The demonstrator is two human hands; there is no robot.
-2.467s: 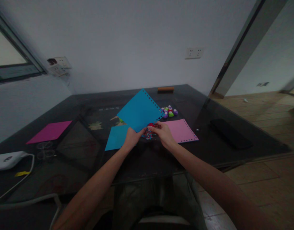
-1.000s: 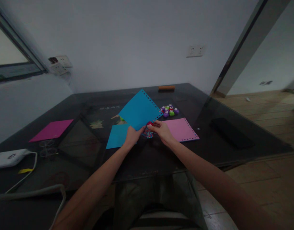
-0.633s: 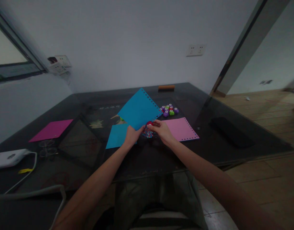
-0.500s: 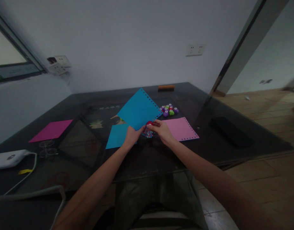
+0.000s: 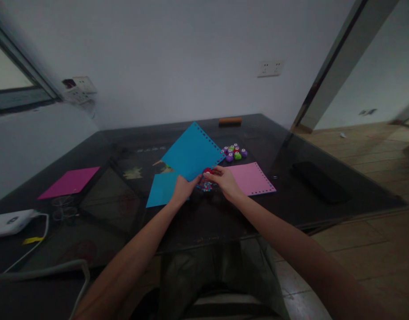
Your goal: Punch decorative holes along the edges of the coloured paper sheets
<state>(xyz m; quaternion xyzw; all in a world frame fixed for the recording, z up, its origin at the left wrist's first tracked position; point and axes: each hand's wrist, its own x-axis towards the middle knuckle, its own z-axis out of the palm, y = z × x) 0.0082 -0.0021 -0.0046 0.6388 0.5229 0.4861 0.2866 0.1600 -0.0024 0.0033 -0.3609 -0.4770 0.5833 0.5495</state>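
A person sits at a dark glass table (image 5: 311, 209), both bare arms reaching forward. The left hand (image 5: 181, 188) pinches the near corner of a blue sheet (image 5: 191, 153), holding it tilted above the table. The right hand (image 5: 224, 181) grips a small red punch (image 5: 207, 170) at that sheet's perforated edge. Tiny paper bits (image 5: 206, 186) lie under the hands. A pink sheet (image 5: 252, 178) lies just right, more punches (image 5: 234, 153) beyond it, a second blue sheet (image 5: 160, 190) left.
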